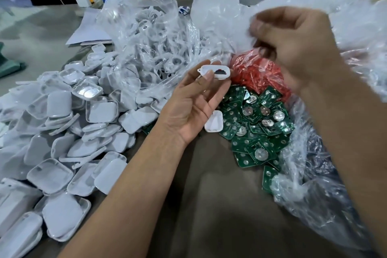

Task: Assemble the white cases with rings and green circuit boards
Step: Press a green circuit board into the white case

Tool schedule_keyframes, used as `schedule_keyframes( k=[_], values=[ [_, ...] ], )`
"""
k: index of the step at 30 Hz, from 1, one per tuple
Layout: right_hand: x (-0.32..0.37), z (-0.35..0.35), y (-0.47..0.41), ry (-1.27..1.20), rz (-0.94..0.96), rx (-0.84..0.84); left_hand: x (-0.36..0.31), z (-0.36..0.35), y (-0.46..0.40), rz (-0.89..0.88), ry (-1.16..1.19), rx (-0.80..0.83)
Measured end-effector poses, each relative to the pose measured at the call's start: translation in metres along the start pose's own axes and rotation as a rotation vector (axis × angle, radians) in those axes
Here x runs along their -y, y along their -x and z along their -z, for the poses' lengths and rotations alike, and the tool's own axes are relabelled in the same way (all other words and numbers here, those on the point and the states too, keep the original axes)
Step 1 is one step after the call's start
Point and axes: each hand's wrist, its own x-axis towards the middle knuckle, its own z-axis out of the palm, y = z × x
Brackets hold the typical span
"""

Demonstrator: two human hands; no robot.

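The left grip (195, 102) pinches a white case (213, 72) showing a dark red-black insert; the right grip (293, 48) curls, contents unclear.

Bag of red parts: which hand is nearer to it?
Right. The right hand hovers directly over the bag of red parts, fingers curled at its top. The left hand is beside it, on its left, pinching a white case.

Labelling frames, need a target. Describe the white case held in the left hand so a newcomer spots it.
Find the pile of green boards at centre right. Just above its left edge the left hand pinches one white case at its fingertips. Unlike the loose cases piled left, it is off the table and shows a dark patch inside.
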Motion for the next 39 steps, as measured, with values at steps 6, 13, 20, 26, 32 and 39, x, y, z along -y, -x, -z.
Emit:
schedule_keyframes(
  k=[6,13,20,26,32,39],
  values=[
    [-0.037,-0.005,0.044,-0.087,-0.089,-0.024,0.0,0.005,-0.003,-0.033,-0.07,-0.03],
    [-0.043,0.002,0.045,-0.212,-0.123,-0.026,0.002,0.007,-0.003,-0.07,-0.122,-0.03],
    [-0.046,-0.004,0.047,-0.22,-0.034,-0.016,0.005,0.008,-0.003,-0.097,-0.281,0.012],
    [-0.045,-0.011,0.05,-0.18,0.04,-0.053,0.008,0.008,-0.005,-0.171,-0.35,-0.004],
    [-0.045,-0.022,0.055,-0.117,0.042,-0.063,0.01,0.011,-0.005,-0.191,-0.39,-0.014],
    [-0.05,-0.025,0.053,-0.035,0.008,-0.117,0.008,0.012,-0.005,-0.186,-0.386,0.045]
  ],
)
